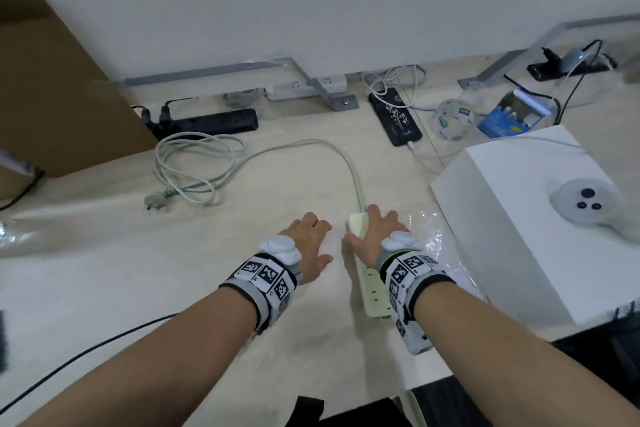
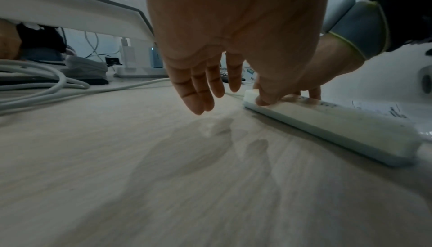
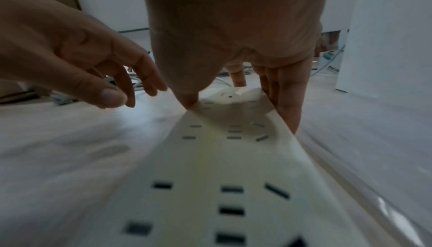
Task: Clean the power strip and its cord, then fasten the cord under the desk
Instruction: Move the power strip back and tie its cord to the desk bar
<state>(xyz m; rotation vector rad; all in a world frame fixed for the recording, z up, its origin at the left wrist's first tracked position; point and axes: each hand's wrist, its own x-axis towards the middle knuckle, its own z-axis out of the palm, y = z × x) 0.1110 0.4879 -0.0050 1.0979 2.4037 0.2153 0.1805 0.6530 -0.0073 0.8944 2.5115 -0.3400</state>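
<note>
A cream power strip point(image 1: 373, 291) lies lengthwise on the pale desk point(image 1: 173, 270). Its cord point(image 1: 353, 170) arcs away to a loose coil point(image 1: 194, 166) that ends in a plug point(image 1: 156, 199). My right hand point(image 1: 372, 232) grips the strip's far end, thumb on the left edge and fingers down the right edge. The right wrist view shows the strip's socket face point(image 3: 222, 177) under that hand point(image 3: 233, 99). My left hand point(image 1: 320, 239) hovers open just left of the strip, holding nothing. In the left wrist view its fingers point(image 2: 205, 92) hang straight above the desk beside the strip point(image 2: 339, 127).
A white box point(image 1: 519, 218) with a white controller point(image 1: 588, 204) stands to the right, a clear plastic sheet point(image 1: 433, 236) beside it. At the back lie a black power strip point(image 1: 214, 121), a phone point(image 1: 394, 116) and cables. A cardboard box point(image 1: 52, 80) fills the left. A black cable point(image 1: 86, 350) crosses the near desk.
</note>
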